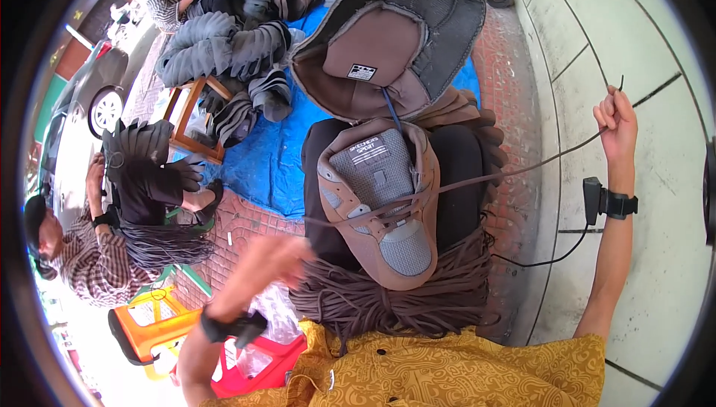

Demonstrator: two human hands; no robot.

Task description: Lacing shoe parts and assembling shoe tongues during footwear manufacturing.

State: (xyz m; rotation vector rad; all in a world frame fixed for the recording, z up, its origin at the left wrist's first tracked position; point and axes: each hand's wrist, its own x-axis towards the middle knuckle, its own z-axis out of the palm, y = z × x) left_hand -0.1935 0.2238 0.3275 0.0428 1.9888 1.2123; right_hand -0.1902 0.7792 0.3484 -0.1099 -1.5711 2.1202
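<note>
A brown shoe upper with a grey mesh toe and tongue lies across my lap, its toe toward me. A brown shoelace runs through its lower eyelets. Out to the right, my right hand is raised and closed on one end of this lace, pulling it in a long line. My left hand is left of the shoe, smeared by motion; whether it grips the lace's other end cannot be told. Under the toe lies a thick bundle of brown shoelaces.
Beyond my knees is an opened-out shoe upper, with a blue cord at its edge. Stacks of grey uppers lie by a blue tarp and wooden stool. A tiled wall flanks my right; a seated person is left.
</note>
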